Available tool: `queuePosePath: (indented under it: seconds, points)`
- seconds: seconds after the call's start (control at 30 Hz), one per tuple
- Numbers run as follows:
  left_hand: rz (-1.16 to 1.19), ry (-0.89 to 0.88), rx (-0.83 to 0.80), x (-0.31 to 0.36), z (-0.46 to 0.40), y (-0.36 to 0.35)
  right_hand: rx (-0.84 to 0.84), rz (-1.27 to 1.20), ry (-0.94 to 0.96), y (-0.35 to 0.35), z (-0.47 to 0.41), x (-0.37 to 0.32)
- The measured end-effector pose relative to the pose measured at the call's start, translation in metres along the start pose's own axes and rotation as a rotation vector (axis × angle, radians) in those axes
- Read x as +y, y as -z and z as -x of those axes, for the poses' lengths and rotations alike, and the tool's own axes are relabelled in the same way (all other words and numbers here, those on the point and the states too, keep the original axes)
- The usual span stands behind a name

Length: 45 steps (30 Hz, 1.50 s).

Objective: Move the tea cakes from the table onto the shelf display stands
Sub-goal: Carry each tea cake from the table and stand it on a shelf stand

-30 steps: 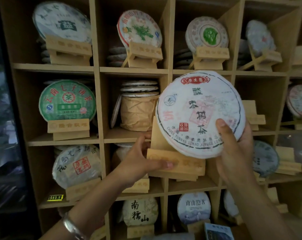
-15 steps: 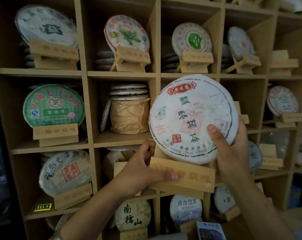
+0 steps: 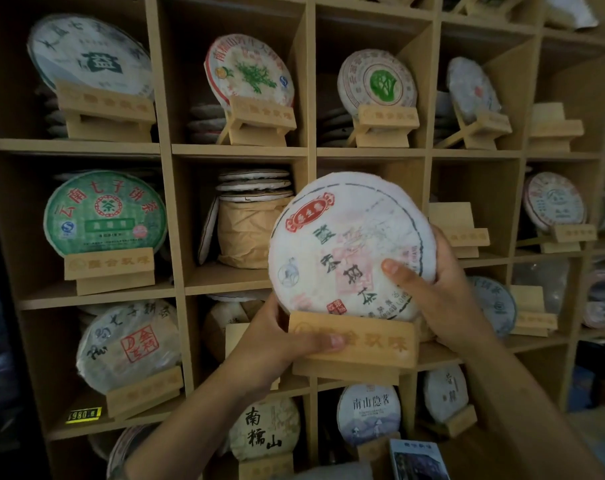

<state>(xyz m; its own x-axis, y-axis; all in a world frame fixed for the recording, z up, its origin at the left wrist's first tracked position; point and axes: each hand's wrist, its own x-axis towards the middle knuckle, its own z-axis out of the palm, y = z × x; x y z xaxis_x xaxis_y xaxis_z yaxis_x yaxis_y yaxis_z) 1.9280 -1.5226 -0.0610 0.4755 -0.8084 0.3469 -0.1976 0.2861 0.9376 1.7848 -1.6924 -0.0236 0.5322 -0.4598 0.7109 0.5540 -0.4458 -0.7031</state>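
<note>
Fingers of the right hand [image 3: 443,299] were wrapped around the right edge of the tea cake [image 3: 349,244], the thumb [image 3: 398,271] pressed flat on its printed white face and the other fingers hidden behind the rim. That cake stood upright, face toward the camera, its lower edge tucked behind the front lip of a wooden display stand [image 3: 353,344]. Fingers of the left hand [image 3: 280,344] were closed on the stand itself, the thumb lying along the front lip at its left end and the rest curled behind the stand's left side, just below the cake's lower left edge. Cake and stand were held in front of the wooden shelf [image 3: 242,150], over the middle cubbies. To the left, a green-wrapped cake [image 3: 103,213] sat on its own stand in a cubby, and between it and the held cake a paper-wrapped stack [image 3: 249,237] filled the next compartment. Farther right, an empty stand [image 3: 460,230] waited in the cubby beside the right hand.
</note>
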Motion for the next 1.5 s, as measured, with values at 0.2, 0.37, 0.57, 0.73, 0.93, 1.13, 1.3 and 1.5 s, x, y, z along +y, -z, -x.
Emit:
queuePosePath:
  seconds: [0.2,0.37,0.57,0.73,0.93,1.13,1.3,1.5]
  points:
    - [0.034,0.046,0.049,-0.004,0.004,0.001,-0.077,0.047,-0.109,0.001,-0.002,-0.003]
    - [0.026,0.074,0.078,-0.011,0.006,0.002,-0.196,0.028,-0.266,0.006,-0.006,-0.007]
    - [0.025,0.074,0.098,-0.014,0.005,0.002,-0.041,0.045,-0.185,0.008,-0.01,-0.007]
    - [0.033,0.067,0.116,-0.015,0.003,0.003,0.111,0.163,-0.01,0.012,-0.004,-0.004]
    - [0.063,0.059,0.105,-0.017,0.002,0.003,-0.061,-0.018,-0.198,0.017,-0.007,0.0]
    - [0.076,0.028,0.154,-0.021,0.001,0.0,-0.026,-0.063,-0.337,0.013,-0.013,0.001]
    - [0.078,-0.002,0.231,-0.022,-0.002,0.007,0.143,0.375,-0.134,0.013,-0.003,0.002]
    - [0.059,-0.015,0.255,-0.02,-0.008,0.015,-0.012,0.104,-0.266,-0.007,-0.008,0.018]
